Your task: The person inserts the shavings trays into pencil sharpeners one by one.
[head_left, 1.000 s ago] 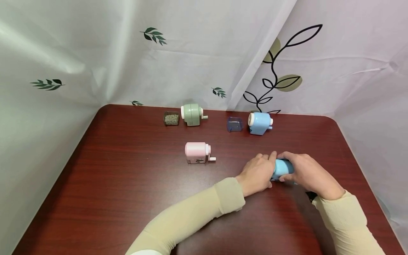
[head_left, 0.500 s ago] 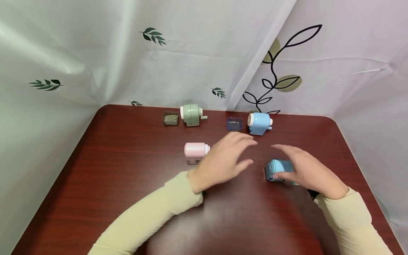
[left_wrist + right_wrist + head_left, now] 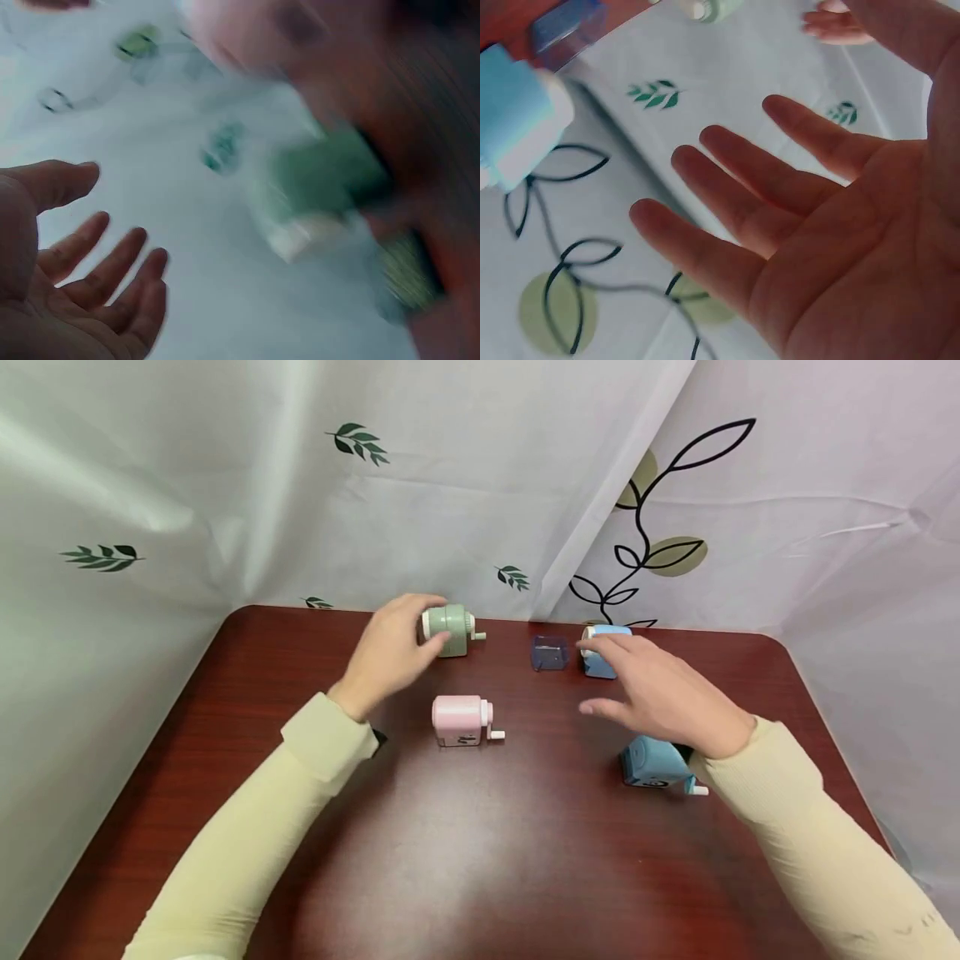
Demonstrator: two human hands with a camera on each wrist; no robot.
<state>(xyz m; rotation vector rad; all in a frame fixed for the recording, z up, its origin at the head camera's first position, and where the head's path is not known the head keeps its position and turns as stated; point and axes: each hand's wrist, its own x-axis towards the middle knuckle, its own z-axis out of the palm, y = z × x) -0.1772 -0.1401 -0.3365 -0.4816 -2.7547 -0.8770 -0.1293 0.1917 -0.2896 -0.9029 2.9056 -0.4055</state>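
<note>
My left hand [image 3: 388, 652] is beside the green crank pencil sharpener [image 3: 453, 631] at the back of the table, thumb and fingers spread. In the left wrist view a gap shows between that hand and the blurred green sharpener. My right hand [image 3: 663, 697] hovers with fingers extended, partly covering the light blue sharpener [image 3: 600, 667] at the back right. Below the right wrist stands another blue sharpener [image 3: 652, 762], its white-tipped crank pointing right. A pink sharpener [image 3: 457, 721] stands in the middle. Neither hand holds anything.
A clear bluish shavings drawer [image 3: 550, 653] lies between the green and light blue sharpeners. A drawer with shavings [image 3: 409, 274] shows in the left wrist view; the left hand hides it in the head view. A white patterned curtain [image 3: 420, 485] hangs behind the table.
My right hand has let go of the front blue sharpener and moved up toward the light blue one. My left hand left that same sharpener and crossed left to the green one.
</note>
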